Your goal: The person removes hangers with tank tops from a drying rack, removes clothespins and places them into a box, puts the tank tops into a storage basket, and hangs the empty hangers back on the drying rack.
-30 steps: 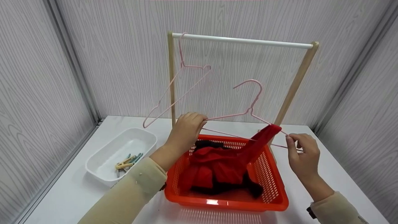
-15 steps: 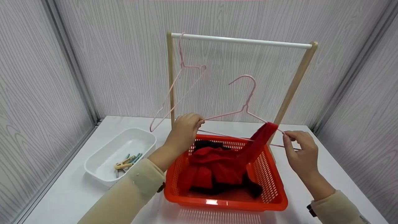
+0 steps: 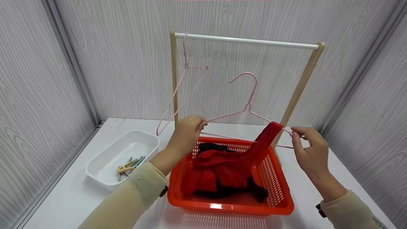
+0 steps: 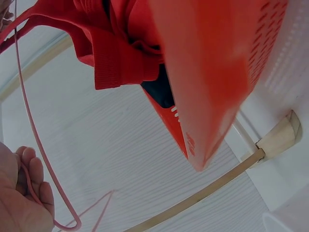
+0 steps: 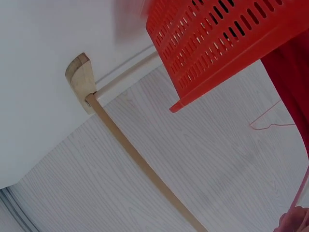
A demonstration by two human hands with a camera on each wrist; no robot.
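My left hand [image 3: 188, 133] grips the left shoulder of a pink wire clothes hanger [image 3: 249, 107], its fingers curled round the wire in the left wrist view. The right hand [image 3: 313, 152] pinches the hanger's right end between thumb and fingers. A strap [image 3: 267, 135] of a red garment [image 3: 222, 170] is looped over the right shoulder of the hanger, close to the right fingers. The rest of that garment lies bunched in the red basket [image 3: 230, 207] below, its ribbed edge [image 4: 108, 72] showing in the left wrist view. The hanger's hook points up, with its tip to the left.
Behind the basket stands a rack with a white rail [image 3: 254, 41] and wooden posts [image 3: 300, 89]. A second pink hanger [image 3: 171, 105] hangs bare at the rail's left end. On the left, a white tub [image 3: 95, 159] holds several clothespins [image 3: 127, 168]. Dark cloth [image 3: 259, 192] lies in the basket.
The held hanger has moved up and to the left, and the looped strap has shifted with it. The hanger on the rail has swung slightly. Both hands keep their hold.
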